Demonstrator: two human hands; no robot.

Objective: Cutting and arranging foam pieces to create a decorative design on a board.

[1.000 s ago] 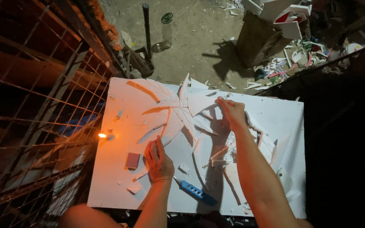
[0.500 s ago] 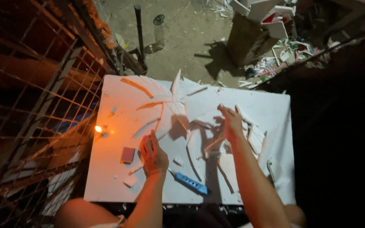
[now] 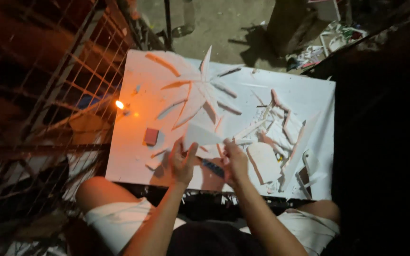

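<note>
Pinching a white, pointed triangular foam piece [image 3: 200, 136], the left hand [image 3: 182, 161] is gripping its wide end, the right hand [image 3: 235, 160] its tip; long axis lying sideways between the fingers, tip pointing right.

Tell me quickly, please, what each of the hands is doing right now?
Left hand: closed on the left end of the white pointed piece.
Right hand: closed on the same piece's right end.

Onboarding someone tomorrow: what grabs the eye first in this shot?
The small flame glowing at the white board's left edge, beside the wire fence. Then the starburst of white strips at the board's top centre. Nearest the camera, both hands, left and right, hold a white pointed piece.
</note>
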